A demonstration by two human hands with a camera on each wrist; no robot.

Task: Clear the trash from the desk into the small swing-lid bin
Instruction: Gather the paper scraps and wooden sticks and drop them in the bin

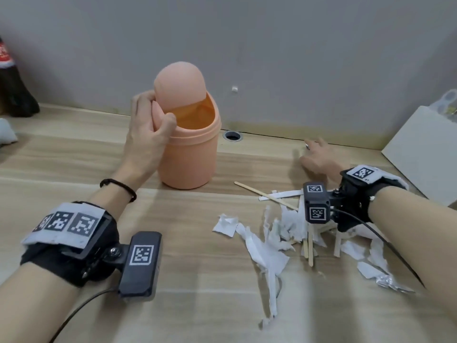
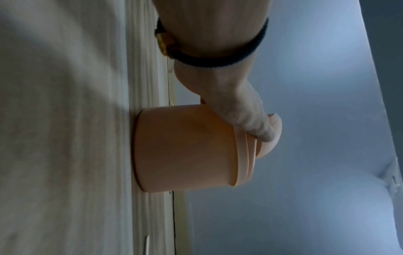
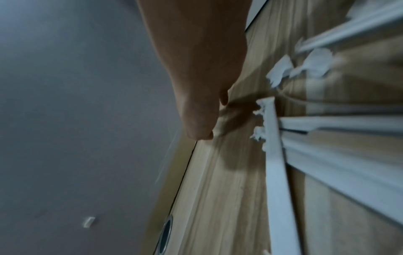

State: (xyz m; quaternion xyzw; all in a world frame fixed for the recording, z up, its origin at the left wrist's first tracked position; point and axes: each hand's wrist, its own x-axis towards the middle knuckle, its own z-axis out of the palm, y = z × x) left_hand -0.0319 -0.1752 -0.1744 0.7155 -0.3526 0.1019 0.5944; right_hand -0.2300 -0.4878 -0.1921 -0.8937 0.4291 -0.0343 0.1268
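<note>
A small peach swing-lid bin (image 1: 190,157) stands upright on the wooden desk (image 1: 197,280). Its domed lid (image 1: 179,85) is tipped, so the orange inside shows. My left hand (image 1: 158,110) grips the bin's top rim, thumb against the lid; the left wrist view shows the same hold on the bin (image 2: 185,151). My right hand (image 1: 309,149) is blurred over bare desk behind the trash, fingers spread, holding nothing. Torn white paper scraps (image 1: 267,248), wooden sticks (image 1: 265,195) and a crumpled foil piece (image 1: 390,283) lie right of the bin. Paper strips (image 3: 274,155) show in the right wrist view.
A dark cola bottle (image 1: 10,78) stands at the far left by the grey wall. A round cable hole (image 1: 232,136) sits just behind the bin. A white board (image 1: 425,154) leans at the right edge, with a plastic bag (image 1: 447,102) behind it.
</note>
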